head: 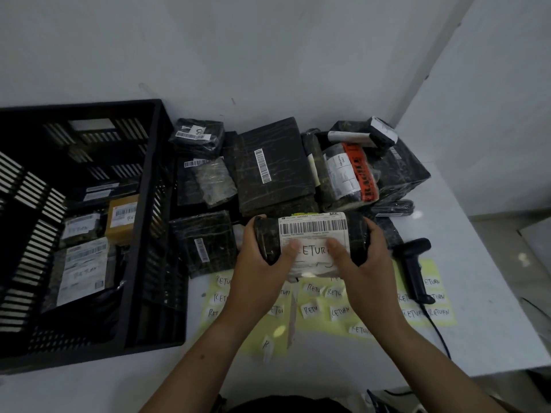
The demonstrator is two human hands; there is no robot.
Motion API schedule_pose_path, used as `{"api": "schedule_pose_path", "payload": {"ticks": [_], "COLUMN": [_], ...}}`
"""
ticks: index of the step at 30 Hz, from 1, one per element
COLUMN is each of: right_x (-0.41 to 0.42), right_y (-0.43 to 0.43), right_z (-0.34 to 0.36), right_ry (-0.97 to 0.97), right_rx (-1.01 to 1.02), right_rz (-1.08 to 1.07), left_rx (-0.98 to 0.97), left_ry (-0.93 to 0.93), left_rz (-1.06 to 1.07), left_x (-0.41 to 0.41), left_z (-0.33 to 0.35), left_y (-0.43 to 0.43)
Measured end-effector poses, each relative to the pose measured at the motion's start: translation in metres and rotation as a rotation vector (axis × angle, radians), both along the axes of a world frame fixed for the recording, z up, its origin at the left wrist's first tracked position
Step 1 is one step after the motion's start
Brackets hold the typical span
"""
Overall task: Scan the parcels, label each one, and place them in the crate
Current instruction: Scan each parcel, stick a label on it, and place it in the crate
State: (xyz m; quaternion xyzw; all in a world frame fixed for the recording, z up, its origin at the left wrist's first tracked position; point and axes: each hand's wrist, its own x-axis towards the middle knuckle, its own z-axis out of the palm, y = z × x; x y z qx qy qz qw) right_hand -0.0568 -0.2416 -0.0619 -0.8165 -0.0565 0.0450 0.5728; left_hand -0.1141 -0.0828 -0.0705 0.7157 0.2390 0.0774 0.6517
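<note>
The white table (483,278) meets a pale wall (268,55) at the back, and its right edge runs diagonally down toward the person. A black slatted plastic crate (150,186) fills the left side, its right wall just beside a pile of black film-wrapped parcels (274,165) that packs the back of the table. Among them, a parcel banded with orange fragile tape (351,174) lies near the back right corner. The only open surface is the front strip between crate and right edge. It is largely covered by yellow-green sticker sheets (328,320) carrying white handwritten RETURN labels. A black handheld barcode scanner (414,263) lies on the right sheet, near the table's right edge, with its cable trailing toward the front.

Inside the crate, a flat parcel with a large white label (83,269) lies beside a small brown cardboard box (122,222), both against the right wall.

The task's black rounded parcel with a white shipping label (313,234) is held over the front of the pile and the back of the sticker sheets, well right of the crate. The left hand (262,263) grips its left end and the right hand (366,263) its right end, with the fingers curled over the far side. Both thumbs press on a white RETURN sticker (313,251) on the label. Both forearms reach in from the front edge, converging on the parcel.
</note>
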Motion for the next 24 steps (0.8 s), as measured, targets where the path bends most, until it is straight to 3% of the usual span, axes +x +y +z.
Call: {"api": "schedule_pose_path", "payload": {"ticks": [9, 15, 20, 24], "right_x": [0.001, -0.027, -0.054, -0.076], "right_y": [-0.011, 0.03, 0.082, 0.143], "right_z": [0.008, 0.016, 0.027, 0.029], "right_ry": [0.113, 0.076, 0.181, 0.334], "right_rx": [0.128, 0.136, 0.251, 0.335], "right_rz": [0.166, 0.101, 0.024, 0.06], "left_rx": [0.026, 0.109, 0.283, 0.548], "left_ry": [-0.016, -0.024, -0.146, -0.166], "left_rz": [0.039, 0.042, -0.016, 0.073], "left_x": [-0.018, -0.044, -0.08, -0.117], "left_z": [0.008, 0.039, 0.071, 0.073], "left_y": [0.025, 0.054, 0.132, 0.238]}}
